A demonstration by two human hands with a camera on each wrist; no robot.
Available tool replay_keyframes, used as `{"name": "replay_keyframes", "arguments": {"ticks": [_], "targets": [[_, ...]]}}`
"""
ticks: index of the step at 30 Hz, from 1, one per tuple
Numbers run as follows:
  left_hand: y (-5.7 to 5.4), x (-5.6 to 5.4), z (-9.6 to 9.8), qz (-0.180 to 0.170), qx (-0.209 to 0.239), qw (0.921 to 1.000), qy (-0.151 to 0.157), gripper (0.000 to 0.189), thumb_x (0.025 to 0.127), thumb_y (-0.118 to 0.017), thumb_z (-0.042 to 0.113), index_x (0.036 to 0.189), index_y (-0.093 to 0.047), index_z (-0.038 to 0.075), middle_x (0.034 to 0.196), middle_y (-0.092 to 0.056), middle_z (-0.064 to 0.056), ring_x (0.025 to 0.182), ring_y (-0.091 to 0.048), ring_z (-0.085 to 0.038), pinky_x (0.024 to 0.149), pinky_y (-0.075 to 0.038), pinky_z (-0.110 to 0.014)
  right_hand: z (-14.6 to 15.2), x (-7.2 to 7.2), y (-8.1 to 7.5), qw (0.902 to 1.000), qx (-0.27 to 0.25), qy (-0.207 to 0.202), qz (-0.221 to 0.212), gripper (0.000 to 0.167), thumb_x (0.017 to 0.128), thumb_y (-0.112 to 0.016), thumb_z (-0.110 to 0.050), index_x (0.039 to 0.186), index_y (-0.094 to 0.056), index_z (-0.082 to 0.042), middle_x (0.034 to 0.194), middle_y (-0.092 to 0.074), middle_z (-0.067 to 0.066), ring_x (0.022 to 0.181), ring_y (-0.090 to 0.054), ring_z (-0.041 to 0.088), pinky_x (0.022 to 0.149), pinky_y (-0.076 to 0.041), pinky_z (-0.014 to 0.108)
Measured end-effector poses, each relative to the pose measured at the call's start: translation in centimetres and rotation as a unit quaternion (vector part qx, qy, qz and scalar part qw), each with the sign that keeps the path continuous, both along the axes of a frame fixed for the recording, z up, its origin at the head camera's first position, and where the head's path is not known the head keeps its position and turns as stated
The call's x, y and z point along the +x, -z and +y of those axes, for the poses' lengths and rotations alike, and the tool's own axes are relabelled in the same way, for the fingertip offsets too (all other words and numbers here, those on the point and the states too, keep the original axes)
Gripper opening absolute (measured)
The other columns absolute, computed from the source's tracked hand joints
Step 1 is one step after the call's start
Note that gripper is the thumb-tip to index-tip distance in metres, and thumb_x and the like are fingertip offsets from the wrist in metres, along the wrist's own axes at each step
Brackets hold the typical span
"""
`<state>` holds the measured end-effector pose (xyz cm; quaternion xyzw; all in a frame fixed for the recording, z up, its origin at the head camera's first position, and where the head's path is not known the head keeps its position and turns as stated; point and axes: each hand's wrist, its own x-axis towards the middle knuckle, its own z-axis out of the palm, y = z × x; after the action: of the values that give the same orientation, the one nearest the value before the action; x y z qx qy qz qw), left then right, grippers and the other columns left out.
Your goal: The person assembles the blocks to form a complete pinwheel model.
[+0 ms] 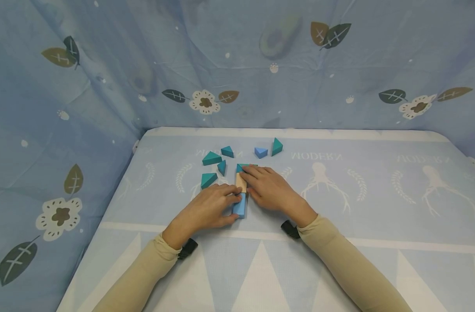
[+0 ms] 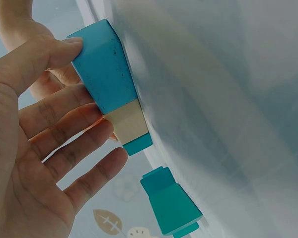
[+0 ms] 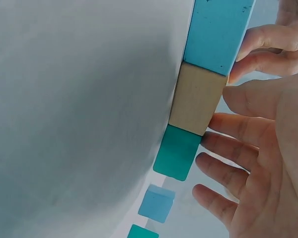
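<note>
A row of wooden blocks runs away from me on the table: a light blue block [image 1: 241, 207] nearest, then a plain wood-coloured block [image 1: 240, 182], then a teal piece [image 1: 242, 166] at the far end. My left hand [image 1: 206, 206] lies along the row's left side. Its thumb touches the near end of the blue block, and its extended fingertips meet the side by the seam with the wood-coloured block. From the right, my right hand [image 1: 274, 190] rests its fingertips against the wood-coloured block and the teal piece, partly covering the latter in the head view.
Left of the row's far end lie several teal triangular blocks [image 1: 212, 158]. Beyond it are a blue triangular block [image 1: 261, 152] and a green triangular one [image 1: 277, 147]. A patterned cloth [image 1: 245, 117] hangs behind the table's [image 1: 378, 216] far edge and along its left.
</note>
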<state>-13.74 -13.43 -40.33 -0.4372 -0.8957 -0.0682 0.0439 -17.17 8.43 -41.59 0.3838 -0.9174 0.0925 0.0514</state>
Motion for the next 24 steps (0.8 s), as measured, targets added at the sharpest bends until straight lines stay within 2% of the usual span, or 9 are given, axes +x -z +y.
{"name": "replay_keyframes", "arguments": {"ticks": [8,14,18,24], "targets": [[0.0,0.0,-0.1,-0.005,0.001,1.0000,0.001,0.046,0.084,-0.076,0.037,0.118,-0.072,0.008,0.130,-0.064,-0.005,0.118,-0.061,-0.021,0.097,-0.051,-0.038,-0.1,0.2,-0.1,1.0000,0.003,-0.001,0.007,0.042,0.101,-0.052,-0.015,0.141,-0.051,-0.003,0.147,-0.049,0.013,0.137,-0.045,0.031,0.110,-0.040,0.048],[-0.1,0.0,0.0,-0.005,-0.002,1.0000,-0.001,0.046,0.084,-0.076,0.037,0.119,-0.071,0.008,0.131,-0.064,-0.005,0.118,-0.061,-0.021,0.096,-0.051,-0.037,0.1,0.0,-0.4,0.9999,-0.008,-0.005,0.004,0.042,0.100,-0.053,-0.014,0.141,-0.052,-0.004,0.146,-0.050,0.013,0.137,-0.045,0.031,0.109,-0.040,0.048],[-0.2,0.0,-0.1,-0.001,-0.004,1.0000,-0.002,0.047,0.084,-0.076,0.037,0.120,-0.071,0.008,0.131,-0.063,-0.005,0.118,-0.061,-0.021,0.096,-0.051,-0.037,0.6,-0.5,-0.8,0.9995,-0.015,0.015,-0.024,0.044,0.100,-0.053,-0.017,0.143,-0.050,-0.006,0.149,-0.047,0.012,0.139,-0.043,0.031,0.111,-0.038,0.049],[0.0,0.0,0.0,0.001,-0.001,1.0000,-0.002,0.047,0.083,-0.077,0.038,0.119,-0.072,0.008,0.130,-0.064,-0.005,0.118,-0.061,-0.021,0.096,-0.051,-0.036,1.7,-2.0,-1.2,0.9963,-0.014,0.060,-0.061,0.048,0.102,-0.050,-0.027,0.146,-0.046,-0.009,0.153,-0.041,0.011,0.140,-0.040,0.031,0.113,-0.035,0.051]]}}
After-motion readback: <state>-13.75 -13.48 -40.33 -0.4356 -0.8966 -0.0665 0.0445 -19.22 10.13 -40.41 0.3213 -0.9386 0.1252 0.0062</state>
